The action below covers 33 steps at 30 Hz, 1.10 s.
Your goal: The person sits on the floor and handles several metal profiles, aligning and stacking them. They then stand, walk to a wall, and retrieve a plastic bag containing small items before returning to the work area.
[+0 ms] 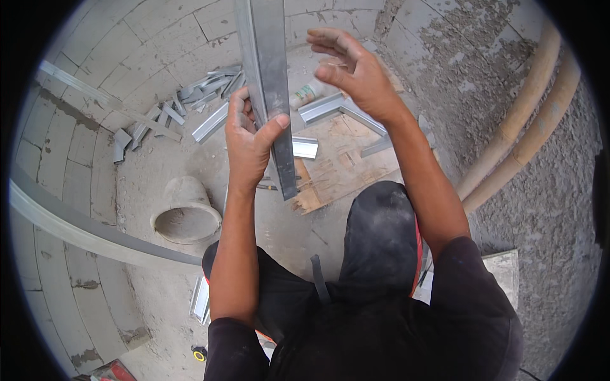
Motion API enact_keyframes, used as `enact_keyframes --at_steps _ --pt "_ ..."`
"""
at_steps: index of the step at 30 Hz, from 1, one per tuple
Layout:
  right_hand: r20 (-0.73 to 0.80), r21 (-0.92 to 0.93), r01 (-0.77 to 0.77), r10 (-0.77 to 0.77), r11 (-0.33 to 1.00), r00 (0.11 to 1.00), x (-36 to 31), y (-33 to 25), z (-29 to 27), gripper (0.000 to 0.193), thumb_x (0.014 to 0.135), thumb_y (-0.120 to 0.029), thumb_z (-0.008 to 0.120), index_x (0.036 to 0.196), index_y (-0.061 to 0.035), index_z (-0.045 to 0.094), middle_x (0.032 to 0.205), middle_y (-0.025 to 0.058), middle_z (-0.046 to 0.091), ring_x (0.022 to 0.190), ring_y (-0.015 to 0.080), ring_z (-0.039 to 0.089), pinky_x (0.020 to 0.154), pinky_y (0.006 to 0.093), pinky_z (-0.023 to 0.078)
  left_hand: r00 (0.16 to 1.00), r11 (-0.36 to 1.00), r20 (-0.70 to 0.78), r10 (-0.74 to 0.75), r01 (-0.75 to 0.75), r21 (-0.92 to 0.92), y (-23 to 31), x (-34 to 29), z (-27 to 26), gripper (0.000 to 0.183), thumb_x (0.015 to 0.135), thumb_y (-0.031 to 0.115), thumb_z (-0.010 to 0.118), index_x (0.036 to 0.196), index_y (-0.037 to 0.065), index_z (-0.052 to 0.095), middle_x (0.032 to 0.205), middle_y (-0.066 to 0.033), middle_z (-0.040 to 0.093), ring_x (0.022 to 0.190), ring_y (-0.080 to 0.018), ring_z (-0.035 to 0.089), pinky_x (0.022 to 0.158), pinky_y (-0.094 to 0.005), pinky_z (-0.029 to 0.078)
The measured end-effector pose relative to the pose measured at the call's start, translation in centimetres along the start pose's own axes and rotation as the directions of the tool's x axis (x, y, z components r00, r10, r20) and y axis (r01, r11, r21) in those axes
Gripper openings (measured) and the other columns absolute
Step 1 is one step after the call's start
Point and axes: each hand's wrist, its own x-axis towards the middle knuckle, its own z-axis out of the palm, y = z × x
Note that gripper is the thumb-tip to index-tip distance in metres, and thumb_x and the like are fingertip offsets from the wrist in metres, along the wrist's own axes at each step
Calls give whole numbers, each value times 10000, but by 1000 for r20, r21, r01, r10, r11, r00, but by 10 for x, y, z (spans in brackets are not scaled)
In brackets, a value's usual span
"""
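Observation:
A long grey metal stud profile (270,70) stands tilted in front of me, running past the top of the view. My left hand (253,130) is wrapped round it near its lower end, the thumb across its face. That lower end hangs above a wooden board (349,149) on the floor. My right hand (352,70) is raised to the right of the profile, apart from it, with its fingers loosely curved and nothing in them. Beneath the right hand lie a bent metal profile (324,108) and a pale bottle (306,93).
Metal offcuts (206,86) are heaped by the block wall (159,38). A dusty bucket (186,213) lies tipped at left, beside a long metal profile (95,228). Two bamboo poles (515,127) lean at right. A tape measure (199,353) lies at lower left.

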Motion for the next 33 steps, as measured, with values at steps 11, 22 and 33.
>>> enact_keyframes --at_steps 11,22,33 --pt "-584 119 -838 720 533 375 -286 163 -115 299 983 -205 731 1247 -65 731 1088 56 739 1009 179 699 830 329 575 967 836 -165 -194 251 487 -115 -44 63 711 749 344 884 1249 -50 567 1144 -197 635 1022 -279 639 906 -396 522" --pt "-307 -736 -584 599 343 739 -295 264 -121 451 926 -140 722 1370 -137 643 1297 136 612 1212 344 589 984 448 523 857 303 -297 -421 441 845 -290 -125 135 745 692 409 892 1179 -45 555 1149 -250 568 1149 -440 553 955 -545 479" --pt "8 -953 -132 455 274 891 -296 317 -126 448 894 -44 609 1328 -138 669 1252 135 593 1259 311 534 1037 451 420 864 131 -342 -370 413 901 -328 -120 134 845 697 488 895 1266 -26 539 1184 -252 578 1149 -435 551 957 -562 470"
